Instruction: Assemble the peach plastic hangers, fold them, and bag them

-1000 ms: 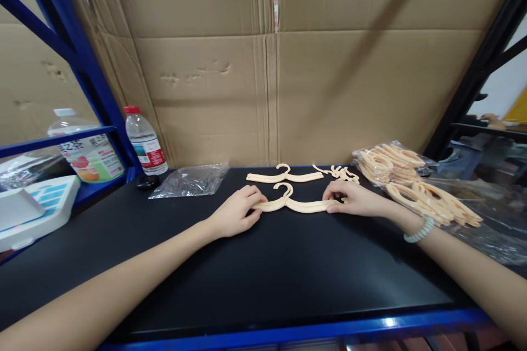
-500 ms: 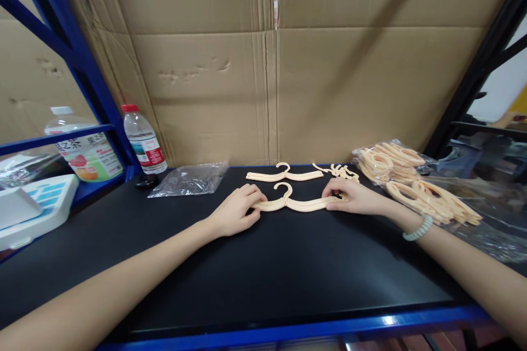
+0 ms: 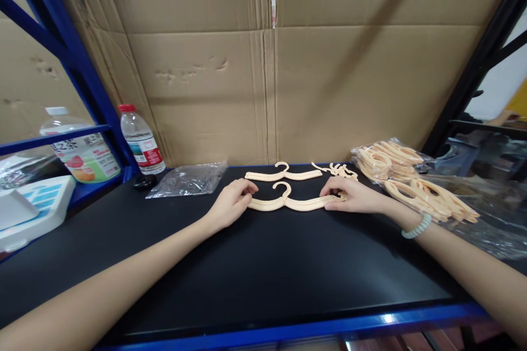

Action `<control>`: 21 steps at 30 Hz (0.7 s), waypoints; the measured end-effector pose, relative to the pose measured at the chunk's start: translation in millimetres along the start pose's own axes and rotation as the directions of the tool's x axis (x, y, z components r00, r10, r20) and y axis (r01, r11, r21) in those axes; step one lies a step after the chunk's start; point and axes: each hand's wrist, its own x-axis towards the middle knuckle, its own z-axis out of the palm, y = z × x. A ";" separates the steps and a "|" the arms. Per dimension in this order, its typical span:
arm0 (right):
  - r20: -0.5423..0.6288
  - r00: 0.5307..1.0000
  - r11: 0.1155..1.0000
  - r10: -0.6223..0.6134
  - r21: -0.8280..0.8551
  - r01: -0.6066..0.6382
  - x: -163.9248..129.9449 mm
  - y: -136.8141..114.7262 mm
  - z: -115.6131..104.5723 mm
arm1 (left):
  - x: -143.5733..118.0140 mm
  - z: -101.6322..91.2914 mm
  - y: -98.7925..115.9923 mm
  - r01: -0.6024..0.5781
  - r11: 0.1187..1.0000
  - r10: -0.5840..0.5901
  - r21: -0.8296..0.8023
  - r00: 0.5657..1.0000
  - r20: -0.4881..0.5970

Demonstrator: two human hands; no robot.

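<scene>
The left hand point(image 3: 229, 205) and right hand point(image 3: 349, 197) each pinch one end of a cream hanger point(image 3: 288, 203) lying flat on the black worktop point(image 3: 263, 269), fingers closed lightly around its tips. A second hanger point(image 3: 283, 174) lies just behind. Uneven pressure could probably make the thin plastic slip or bend.

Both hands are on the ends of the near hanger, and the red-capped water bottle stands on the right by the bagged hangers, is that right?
Not quite. The left hand and right hand do hold the near hanger by its ends, but the head view shows the red-capped water bottle on the left, far from the bagged hangers.
</scene>
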 end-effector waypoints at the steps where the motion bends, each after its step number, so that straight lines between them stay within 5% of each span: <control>1: -0.038 0.999 1.000 0.015 0.009 -0.015 -0.1 0.4 -1.1 | 0.8 -0.4 -1.4 0.041 0.999 -0.042 -0.033 0.999 -0.026; 4: -0.252 0.958 0.989 0.138 0.085 -0.120 0.0 6.3 -6.5 | 3.1 -1.5 -5.3 0.143 0.982 -0.153 -0.123 0.985 -0.080; 8: -0.423 0.825 0.927 0.374 0.150 -0.343 -1.3 23.5 -20.2 | 5.4 -1.4 -9.3 0.246 0.953 -0.266 -0.177 0.959 -0.102; 11: -0.304 0.861 0.907 0.408 0.030 -0.420 -5.6 32.5 -33.0 | 6.2 -0.4 -11.0 0.252 0.952 -0.270 -0.173 0.958 -0.095; 14: -0.101 0.929 0.929 0.355 -0.070 -0.362 -10.8 30.5 -42.2 | 6.3 0.3 -12.6 0.240 0.966 -0.247 -0.102 0.967 -0.063; 21: 0.110 0.956 0.959 0.271 -0.121 -0.258 -13.6 20.9 -42.3 | 6.0 1.9 -14.6 0.111 0.988 -0.109 0.110 0.994 -0.022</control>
